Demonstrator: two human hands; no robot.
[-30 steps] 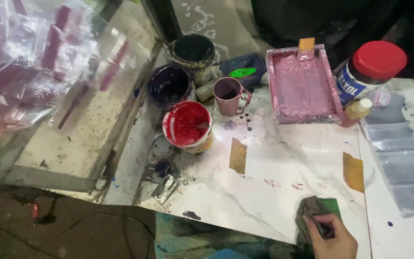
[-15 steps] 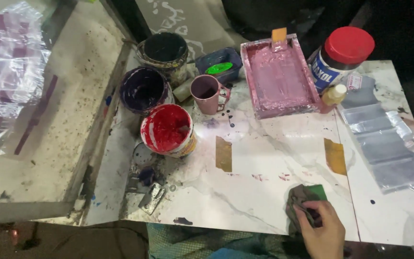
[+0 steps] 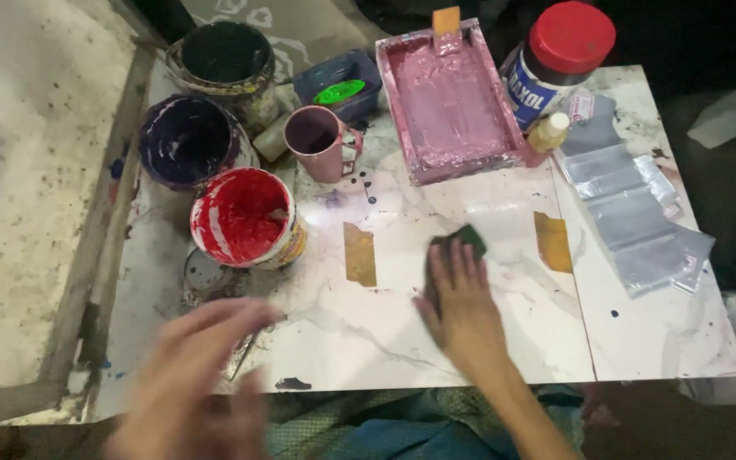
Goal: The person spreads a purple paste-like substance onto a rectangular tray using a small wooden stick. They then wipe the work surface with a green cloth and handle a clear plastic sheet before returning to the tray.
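Right hand: the right hand (image 3: 462, 302) lies flat, palm down, on the white marble-patterned tabletop (image 3: 504, 341), fingers stretched out close together and pressing on a dark cloth (image 3: 462, 243).
Cloth: it peeks out from under the fingertips, dark grey with a green corner, between two strips of brown tape; it lies near the middle of the tabletop, below the pink tray.
Left hand: the left hand (image 3: 193, 383) is blurred at the lower left over the table's near edge, fingers spread apart, holding nothing that I can make out.
Tape: one brown strip (image 3: 359, 253) is stuck just left of the cloth, another (image 3: 553, 241) just right of it.
Red paint can: an open can of red paint (image 3: 244, 217) stands left of the tape, nearest the left hand.
Other cans: a dark purple one (image 3: 187, 140) and a black one (image 3: 225, 55) stand behind it.
Mug: a pink mug (image 3: 321, 143) stands beside the purple can.
Tray: a pink paint-coated tray (image 3: 449, 98) lies at the far edge.
Jar: a jar with a red lid (image 3: 560, 51) stands right of the tray, with a small yellowish bottle (image 3: 547, 134) in front of it.
Plastic bags: clear bags (image 3: 636, 217) lie on the right side of the tabletop.
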